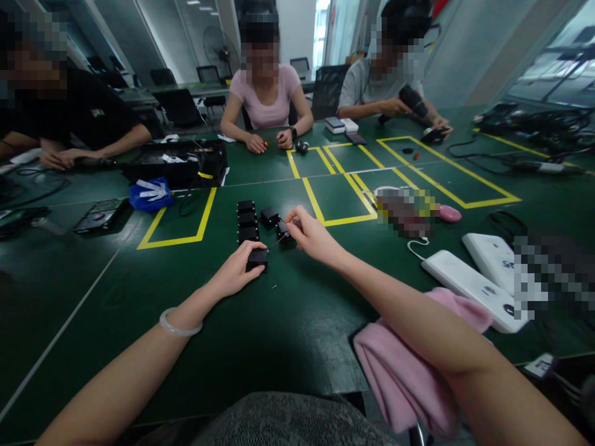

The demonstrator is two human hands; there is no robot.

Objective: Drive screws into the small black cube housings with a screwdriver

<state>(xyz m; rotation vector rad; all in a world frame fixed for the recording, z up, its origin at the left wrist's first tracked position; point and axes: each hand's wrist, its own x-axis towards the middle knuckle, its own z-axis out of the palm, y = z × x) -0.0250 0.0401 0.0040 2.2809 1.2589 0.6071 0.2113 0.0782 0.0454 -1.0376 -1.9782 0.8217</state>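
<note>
My left hand (232,269) grips a small black box (258,257) on the table, thumb on the near side and fingers over the top. In my right hand (312,236) is a screwdriver; its thin shaft (277,241) slants down to the right end of that box, at a small metal point there. The handle is mostly hidden by my fingers. Beyond my left hand several matching black boxes (247,220) stand in a row. Two more blocks, one black block (269,216) and another black block (282,231), lie right of the row. A tiny screw (274,287) lies nearer to me.
Yellow tape (351,219) marks rectangles on the green table (307,334). White power strips (469,288) and a pink cloth (404,365) are at right, by my forearm. A blue bag (151,194) and a black bin (211,162) stand left. Three people sit across.
</note>
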